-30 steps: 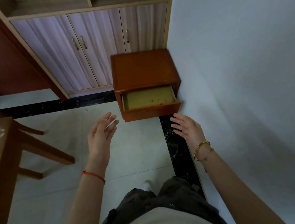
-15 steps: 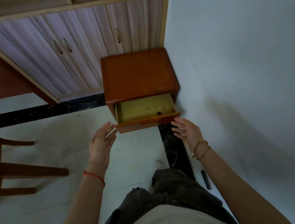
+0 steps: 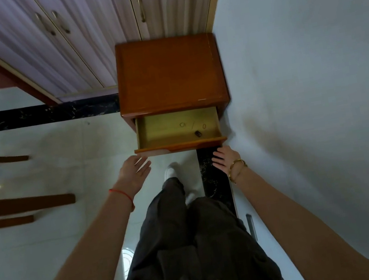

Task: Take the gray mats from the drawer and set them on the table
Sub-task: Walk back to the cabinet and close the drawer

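Note:
An orange-brown nightstand [image 3: 168,74] stands in the corner with its drawer [image 3: 180,144] pulled open. The drawer's yellowish bottom shows pencil marks and one small dark object [image 3: 198,133]; no gray mat shows in it. My left hand [image 3: 134,171] reaches toward the drawer front's left end with straight fingers, just short of it. My right hand [image 3: 227,158] is stretched out below the drawer's right end, fingers straight, holding nothing.
A gray wall [image 3: 317,93] runs close along the right. Cabinet doors [image 3: 92,33] with metal handles stand behind the nightstand. Wooden chair legs [image 3: 19,206] jut in at the left over the pale tiled floor. My legs and a white shoe [image 3: 171,170] are below the drawer.
I have stepped closer to the nightstand, which now fills more of the view. Both hands have neared the drawer front. The table at the left has left the view.

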Available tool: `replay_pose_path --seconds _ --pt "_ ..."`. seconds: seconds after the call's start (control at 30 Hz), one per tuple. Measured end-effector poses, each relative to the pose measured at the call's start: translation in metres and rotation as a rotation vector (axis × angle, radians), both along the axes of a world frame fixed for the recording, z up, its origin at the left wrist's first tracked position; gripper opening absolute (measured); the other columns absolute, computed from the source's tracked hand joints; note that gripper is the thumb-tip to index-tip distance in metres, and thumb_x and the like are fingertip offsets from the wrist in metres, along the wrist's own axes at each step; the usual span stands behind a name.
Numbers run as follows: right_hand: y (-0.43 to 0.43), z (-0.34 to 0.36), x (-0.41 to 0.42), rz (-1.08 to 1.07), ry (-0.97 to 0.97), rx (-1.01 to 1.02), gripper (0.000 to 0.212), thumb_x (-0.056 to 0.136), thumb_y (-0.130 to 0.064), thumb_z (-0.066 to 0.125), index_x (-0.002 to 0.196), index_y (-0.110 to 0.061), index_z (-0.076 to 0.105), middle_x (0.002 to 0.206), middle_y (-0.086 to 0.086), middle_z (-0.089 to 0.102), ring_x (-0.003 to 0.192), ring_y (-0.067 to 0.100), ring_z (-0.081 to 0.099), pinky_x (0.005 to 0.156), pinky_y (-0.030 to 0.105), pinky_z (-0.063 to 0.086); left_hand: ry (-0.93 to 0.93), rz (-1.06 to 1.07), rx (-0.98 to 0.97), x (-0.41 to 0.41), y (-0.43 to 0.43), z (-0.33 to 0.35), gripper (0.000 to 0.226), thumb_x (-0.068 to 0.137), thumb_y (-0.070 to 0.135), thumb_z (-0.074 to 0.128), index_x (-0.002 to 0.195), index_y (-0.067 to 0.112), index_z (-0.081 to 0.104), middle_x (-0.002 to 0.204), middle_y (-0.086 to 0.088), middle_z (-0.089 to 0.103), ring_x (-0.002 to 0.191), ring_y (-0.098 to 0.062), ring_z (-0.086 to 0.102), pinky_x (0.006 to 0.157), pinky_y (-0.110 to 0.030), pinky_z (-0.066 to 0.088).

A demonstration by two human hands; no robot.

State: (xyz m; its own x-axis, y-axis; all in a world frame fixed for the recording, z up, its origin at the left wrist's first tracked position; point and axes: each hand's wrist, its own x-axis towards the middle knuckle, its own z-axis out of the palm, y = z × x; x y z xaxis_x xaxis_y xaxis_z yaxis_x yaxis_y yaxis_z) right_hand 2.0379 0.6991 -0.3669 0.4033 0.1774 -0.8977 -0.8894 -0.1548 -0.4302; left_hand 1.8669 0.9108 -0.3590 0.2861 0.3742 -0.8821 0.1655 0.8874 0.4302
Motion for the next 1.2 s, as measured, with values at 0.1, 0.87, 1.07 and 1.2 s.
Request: replay_pose_path --seconds 0.1,0.87,1.07,1.2 --pt "0.012 -0.031 0.014 -0.038 0.054 -0.015 0.048 0.106 -0.025 0.02 0.149 -0.004 0.025 0.154 0.015 0.031 0.141 0.032 0.032 0.116 0.041 0.028 0.052 0.013 -0.062 0.016 0.008 -0.034 0.029 0.103 0.017 0.041 0.127 0.004 0.05 0.146 -0.015 0.05 0.133 -0.036 0.05 0.107 -0.042 0.043" --pt "0.078 -0.238 0.075 -0.393 0.184 -0.025 0.056 0.102 -0.029 0.038 0.149 -0.001 0.024 0.152 0.018 0.035 0.139 0.032 0.037 0.115 0.043 0.032 0.127 0.105 -0.241 0.071 0.047 -0.247 0.031 0.099 0.003 0.034 0.127 0.003 0.048 0.154 -0.013 0.04 0.136 -0.037 0.046 0.106 -0.047 0.04" --pt "0.081 -0.246 0.081 -0.473 0.231 -0.026 0.054 0.102 -0.027 0.031 0.149 0.0 0.024 0.153 0.017 0.034 0.141 0.03 0.034 0.116 0.042 0.029 0.104 0.079 -0.235 0.084 0.049 -0.242 0.042 0.104 0.009 0.034 0.145 0.014 0.042 0.15 -0.01 0.046 0.135 -0.033 0.048 0.111 -0.049 0.04" --pt "0.087 -0.246 0.09 -0.484 0.221 -0.011 0.052 0.103 -0.024 0.027 0.147 0.002 0.027 0.151 0.018 0.036 0.14 0.03 0.035 0.115 0.041 0.029 0.079 0.11 -0.267 0.091 0.056 -0.244 0.046 0.106 0.015 0.028 0.152 0.016 0.034 0.155 -0.008 0.041 0.141 -0.031 0.041 0.111 -0.05 0.038"
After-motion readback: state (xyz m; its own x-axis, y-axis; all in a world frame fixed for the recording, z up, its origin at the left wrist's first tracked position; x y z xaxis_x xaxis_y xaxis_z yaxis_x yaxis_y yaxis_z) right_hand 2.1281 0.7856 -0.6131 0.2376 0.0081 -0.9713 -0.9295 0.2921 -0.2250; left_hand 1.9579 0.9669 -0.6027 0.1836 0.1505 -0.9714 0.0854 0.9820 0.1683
